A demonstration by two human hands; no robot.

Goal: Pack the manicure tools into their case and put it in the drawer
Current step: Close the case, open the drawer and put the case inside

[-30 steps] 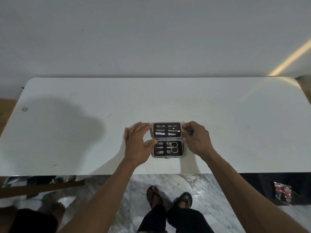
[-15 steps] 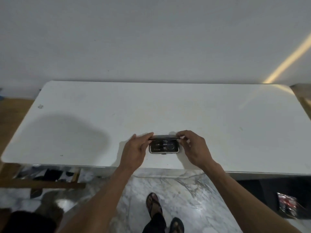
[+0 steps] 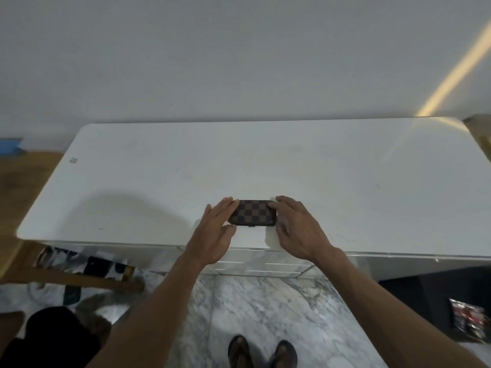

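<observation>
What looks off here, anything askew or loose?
Nothing stands out. The checkered case lies shut and flat on the white tabletop, left hand and right hand at its ends. No loose tools visible.

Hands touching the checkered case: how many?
2. The left hand rests its fingers on the left end of the closed checkered case; the right hand touches its right end. The case lies on the white table near the front edge.

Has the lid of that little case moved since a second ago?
Yes. The lid has folded down toward the white table's near edge, so the small brown checkered case now lies shut, with the left hand and right hand at its ends.
</observation>
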